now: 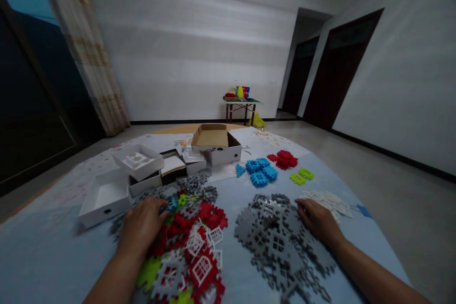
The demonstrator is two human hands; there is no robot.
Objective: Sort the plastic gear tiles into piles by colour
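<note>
We have our left hand (144, 222) at the left edge of the mixed pieces (181, 225) and our right hand (318, 219) beside the grey pieces (290, 254) near right, cannot tell whether either pinches anything, and see far blue pieces (259, 179) apparently grouped by colour.

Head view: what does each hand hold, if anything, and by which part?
Left hand, at the mixed pile: cannot tell. Right hand, beside grey pieces: nothing visibly held.

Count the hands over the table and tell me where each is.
2. The left hand is at the left side of the mixed-colour heap; the right hand is by the grey pile's right edge. No others show.
</note>
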